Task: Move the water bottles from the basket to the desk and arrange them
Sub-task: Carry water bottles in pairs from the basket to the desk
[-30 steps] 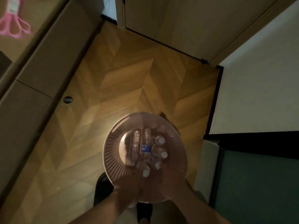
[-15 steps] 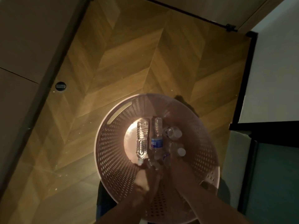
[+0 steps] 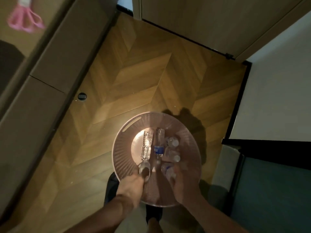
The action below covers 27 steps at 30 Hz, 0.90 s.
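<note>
A round pink perforated basket (image 3: 124,153) stands on the wooden floor below me, with several clear water bottles inside. One clear ribbed bottle (image 3: 146,145) and one with a blue label (image 3: 158,145) lie side by side in the middle. My left hand (image 3: 133,184) grips a clear bottle (image 3: 144,167) by its near end at the basket's near wall. My right hand (image 3: 182,184) curls round another bottle (image 3: 167,170) with a blue mark. Both hands are motion-blurred.
A desk (image 3: 10,44) with a pink object (image 3: 23,21) on top runs along the left, its brown cabinet front (image 3: 50,68) facing the floor. A closed door is ahead. A white wall and a dark-edged teal panel (image 3: 276,190) stand at the right.
Both hands have closed on bottles at the near side of the basket and lifted them a little. The view has pulled back and up, bringing the desk into sight.
</note>
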Available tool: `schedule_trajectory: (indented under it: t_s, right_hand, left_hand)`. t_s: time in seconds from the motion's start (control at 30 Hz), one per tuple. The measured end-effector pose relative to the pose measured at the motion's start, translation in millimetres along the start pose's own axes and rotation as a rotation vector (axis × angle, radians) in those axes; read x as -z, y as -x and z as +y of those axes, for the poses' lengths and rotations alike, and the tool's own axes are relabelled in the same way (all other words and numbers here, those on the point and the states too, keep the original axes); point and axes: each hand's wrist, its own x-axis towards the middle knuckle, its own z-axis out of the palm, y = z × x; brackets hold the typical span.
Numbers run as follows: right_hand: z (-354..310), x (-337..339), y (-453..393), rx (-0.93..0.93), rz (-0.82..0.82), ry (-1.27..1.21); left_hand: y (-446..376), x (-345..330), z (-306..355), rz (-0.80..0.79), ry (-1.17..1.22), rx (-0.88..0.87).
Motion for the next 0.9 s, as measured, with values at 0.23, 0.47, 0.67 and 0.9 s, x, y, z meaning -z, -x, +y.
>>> schedule_trajectory:
  t_s: [0.23, 0.47, 0.67, 0.9]
  right_hand:
    - [-52.4, 120.4, 153.6, 0.318, -0.105, 0.052]
    - [-147.4, 220.2, 311.7, 0.651, -0.128, 0.319]
    - [-227.9, 235.3, 432.5, 0.981, -0.22, 0.453]
    - [-312.5, 170.1, 569.7, 1.317, -0.191, 0.615]
  left_hand:
    - [206.3, 111.5, -6.9, 0.19, 0.327, 0.104]
    - [426.2, 161.2, -8.5, 0.567, 0.552, 0.332]
    - [570.1, 138.5, -28.5, 0.919, 0.723, 0.641]
    - [718.8, 76.4, -61.0, 1.142, 0.795, 0.927]
